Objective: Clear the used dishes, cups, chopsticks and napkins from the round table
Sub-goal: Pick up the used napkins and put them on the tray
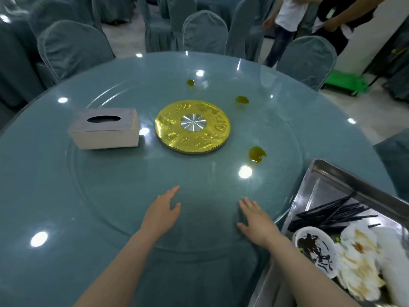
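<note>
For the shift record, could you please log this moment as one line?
left hand: open on glass turntable | right hand: open on turntable | dishes, chopsticks: in metal tray | left: tissue box, spills

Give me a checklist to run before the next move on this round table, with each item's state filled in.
1. Both hands free: ok. The left hand and right hand lie open over the glass turntable, holding nothing.
2. Dishes and chopsticks off the table: ok. The chopsticks and dirty plates sit in the metal tray.
3. Glass clean: not ok. Three yellowish spills, the nearest.
4. Tissue box cleared: not ok, it stands on the turntable.
5. Tissues left in the box: cannot tell.
6. Room in the tray: ok at its far end.
</note>
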### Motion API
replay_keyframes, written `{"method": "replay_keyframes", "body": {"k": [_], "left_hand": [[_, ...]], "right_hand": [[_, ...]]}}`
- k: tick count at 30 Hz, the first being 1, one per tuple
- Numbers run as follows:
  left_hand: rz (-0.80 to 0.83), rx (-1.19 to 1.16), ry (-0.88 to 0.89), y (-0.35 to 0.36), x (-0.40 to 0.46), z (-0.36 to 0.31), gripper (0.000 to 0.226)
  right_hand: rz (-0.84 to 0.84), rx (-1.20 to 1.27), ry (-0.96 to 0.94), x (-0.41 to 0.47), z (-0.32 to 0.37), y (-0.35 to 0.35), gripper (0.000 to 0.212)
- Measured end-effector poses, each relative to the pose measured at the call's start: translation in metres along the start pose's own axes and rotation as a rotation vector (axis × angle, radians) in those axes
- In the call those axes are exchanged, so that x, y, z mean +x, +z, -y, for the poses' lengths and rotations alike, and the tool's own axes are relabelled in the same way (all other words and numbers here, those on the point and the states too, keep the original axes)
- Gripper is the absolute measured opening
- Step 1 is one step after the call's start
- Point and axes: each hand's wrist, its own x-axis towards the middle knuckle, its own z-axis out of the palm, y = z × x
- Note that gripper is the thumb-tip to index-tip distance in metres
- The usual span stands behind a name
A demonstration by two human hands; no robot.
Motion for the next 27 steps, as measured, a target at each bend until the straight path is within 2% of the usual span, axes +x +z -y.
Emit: {"method": "replay_keyframes", "body": {"k": [4,11,15,18,23,27], "left_hand": [[-0.009,0.033,-0.032,0.001,-0.009,0.001,0.055],[-0.031,0.07,0.073,-0.002,-0.015,-0.011,0.055],[-0.114,0.095,0.099,-0.018,-0.014,-0.007,0.055],[-0.245,0.116,0.076,-0.034,-0.009,-0.001,0.059],[-0.369,0.29,-0.03,-0.066,0.012,0.018,0.076],[-0.338,0.334,-0.158,-0.084,0.03,0.033,0.102]], "right_hand": [[-0.019,0.062,0.125,-0.002,-0.009,-0.008,0.072],[-0.033,0.077,0.069,-0.007,0.0,0.0,0.07],[-0.038,0.108,0.053,-0.007,0.007,0.0,0.068],[-0.053,0.124,0.041,-0.005,0.012,-0.005,0.066],[-0.084,0.163,0.024,-0.002,0.017,-0.014,0.062],[-0.109,0.187,0.004,-0.002,0.021,-0.021,0.058]]}}
